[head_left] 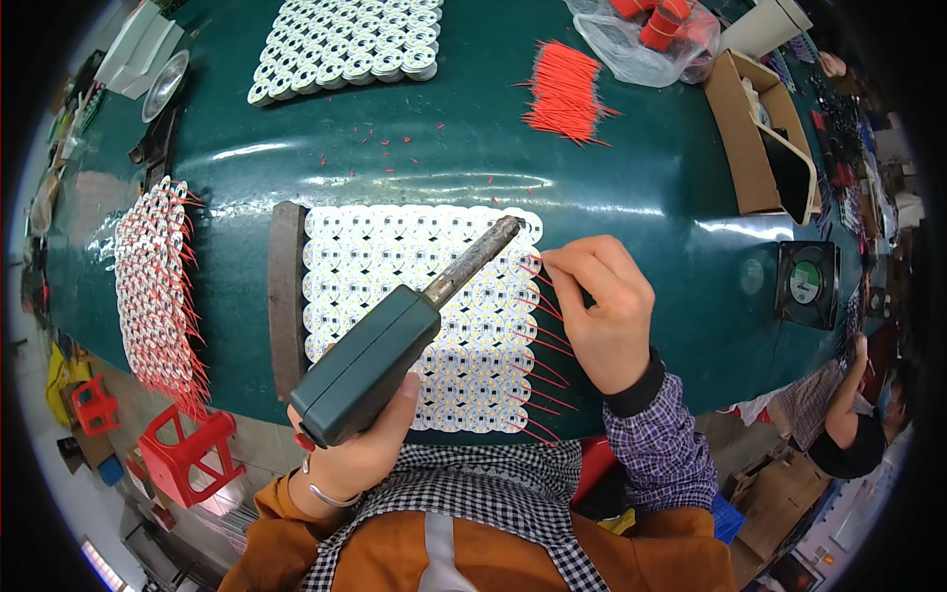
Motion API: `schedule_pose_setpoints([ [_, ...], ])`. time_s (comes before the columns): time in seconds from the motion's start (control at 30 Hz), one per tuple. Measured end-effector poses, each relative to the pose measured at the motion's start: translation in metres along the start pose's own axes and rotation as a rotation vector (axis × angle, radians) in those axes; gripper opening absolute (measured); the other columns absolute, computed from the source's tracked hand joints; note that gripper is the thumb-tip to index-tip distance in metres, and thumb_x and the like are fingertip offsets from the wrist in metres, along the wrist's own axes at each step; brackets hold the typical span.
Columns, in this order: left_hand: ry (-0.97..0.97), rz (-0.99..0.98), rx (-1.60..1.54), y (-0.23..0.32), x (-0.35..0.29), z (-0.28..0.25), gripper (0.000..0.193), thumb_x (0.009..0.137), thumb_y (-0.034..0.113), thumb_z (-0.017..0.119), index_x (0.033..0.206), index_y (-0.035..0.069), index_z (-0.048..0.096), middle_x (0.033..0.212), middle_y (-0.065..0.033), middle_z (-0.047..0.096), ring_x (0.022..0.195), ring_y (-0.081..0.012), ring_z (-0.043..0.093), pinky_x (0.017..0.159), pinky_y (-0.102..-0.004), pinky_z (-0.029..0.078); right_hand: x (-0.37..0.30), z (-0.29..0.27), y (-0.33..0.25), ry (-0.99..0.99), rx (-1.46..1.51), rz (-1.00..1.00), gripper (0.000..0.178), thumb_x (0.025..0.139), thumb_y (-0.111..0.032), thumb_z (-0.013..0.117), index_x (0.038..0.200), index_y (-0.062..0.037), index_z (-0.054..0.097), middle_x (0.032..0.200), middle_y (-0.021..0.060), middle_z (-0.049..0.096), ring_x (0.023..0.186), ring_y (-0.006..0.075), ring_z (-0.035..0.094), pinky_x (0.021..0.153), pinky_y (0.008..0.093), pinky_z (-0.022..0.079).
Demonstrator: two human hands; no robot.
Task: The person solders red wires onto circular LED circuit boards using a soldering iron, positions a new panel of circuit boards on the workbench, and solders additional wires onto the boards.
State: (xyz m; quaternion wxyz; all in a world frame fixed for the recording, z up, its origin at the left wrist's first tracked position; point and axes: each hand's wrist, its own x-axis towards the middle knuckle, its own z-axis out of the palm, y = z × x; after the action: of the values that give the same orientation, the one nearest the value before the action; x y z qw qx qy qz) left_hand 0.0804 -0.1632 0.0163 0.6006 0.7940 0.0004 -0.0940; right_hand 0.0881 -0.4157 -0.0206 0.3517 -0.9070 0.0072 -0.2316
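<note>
My left hand (360,449) is wrapped around a dark green soldering gun (370,360), whose metal barrel slants up and right. Its tip is over the top right corner of a panel of round white LED circuit boards (360,261). At the panel's right edge, my right hand (610,311) has thumb and forefinger pinched on a thin red wire (539,259), mostly hidden by the fingertips. Below it, several red wires (545,367) stick out rightward from the boards along that edge. A dark flat bar (287,296) lies against the panel's left side.
Stacked white board panels (345,44) lie at the far side. A heap of red wires (564,94) sits by a clear plastic bag (646,49). Wired boards (156,291) lie at left; a cardboard box (745,138) and small fan (807,284) stand right. Another person (853,434) is at far right.
</note>
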Motion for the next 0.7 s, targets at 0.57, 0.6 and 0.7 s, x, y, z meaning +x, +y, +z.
schedule_pose_setpoints([
  [0.57,-0.097,0.187,0.096,0.008,0.025,0.013,0.015,0.08,-0.001,0.075,0.093,-0.002,0.07,0.08,-0.0057,0.067,0.065,-0.0074,0.06,0.058,-0.0243,0.047,0.008,0.016,0.01,-0.022,-0.013,0.078,0.01,0.079,0.004,0.072,0.087,-0.0019,0.069,0.079,0.0101,0.061,0.069,0.0289,0.063,0.061,0.0386,0.05],
  [0.6,-0.099,0.173,0.092,0.007,0.025,0.014,0.014,0.08,0.0,0.075,0.093,-0.002,0.07,0.079,-0.0052,0.067,0.065,-0.0071,0.059,0.058,-0.0242,0.046,0.008,0.016,0.01,-0.02,-0.014,0.075,0.011,0.079,0.004,0.072,0.087,-0.002,0.069,0.079,0.0101,0.06,0.069,0.0288,0.063,0.06,0.0387,0.05],
  [0.7,-0.1,0.164,0.092,0.008,0.025,0.016,0.014,0.08,0.0,0.075,0.092,-0.002,0.07,0.077,-0.0046,0.066,0.064,-0.0067,0.058,0.058,-0.0239,0.046,0.008,0.017,0.011,-0.017,-0.019,0.077,0.01,0.079,0.004,0.072,0.086,-0.0023,0.069,0.078,0.0101,0.06,0.069,0.029,0.063,0.061,0.0391,0.05],
])
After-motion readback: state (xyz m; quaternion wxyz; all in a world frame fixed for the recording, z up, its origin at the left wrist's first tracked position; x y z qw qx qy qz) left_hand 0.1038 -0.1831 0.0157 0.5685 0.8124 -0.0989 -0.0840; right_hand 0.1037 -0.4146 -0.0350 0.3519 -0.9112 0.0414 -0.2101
